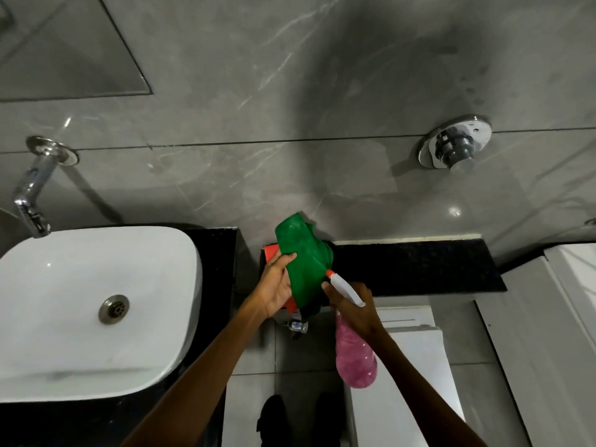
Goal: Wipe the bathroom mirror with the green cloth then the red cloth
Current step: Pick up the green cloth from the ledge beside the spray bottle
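Observation:
My left hand (278, 287) holds the green cloth (303, 253) up in front of me, above the black ledge. Beneath the green cloth, the red cloth (271, 252) shows at the ledge's left end, with another red bit lower by my palm. My right hand (353, 306) grips a spray bottle (354, 356) with pink liquid; its white head and red nozzle tip touch the green cloth. The mirror (64, 53) is the framed pane at the top left on the grey wall.
A white basin (80, 311) on a black counter fills the left side, under a chrome tap (32, 195). A chrome flush valve (454, 145) sticks out of the wall at right. A white toilet tank (412, 350) stands below the black ledge (419, 266). A small chrome fitting (298, 326) sits under my left wrist.

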